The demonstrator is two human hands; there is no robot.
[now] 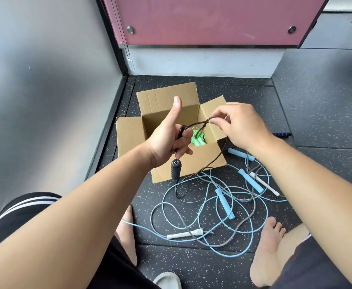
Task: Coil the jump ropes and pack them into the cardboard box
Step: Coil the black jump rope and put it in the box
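Packing part done: green rope coiled in the cardboard box; black rope partly wound round left hand, right hand pinching its cord; blue and grey ropes loose on floor, near right.

Gym: speckled rubber floor mats

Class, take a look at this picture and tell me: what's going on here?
A person seated on the floor is coiling a dark jump rope: the left hand holds loops of it round the fingers, its black handle hanging below, while the right hand pinches the cord. A green rope lies in the open cardboard box. Blue ropes and a white-handled grey rope lie tangled on the floor, not yet packed.
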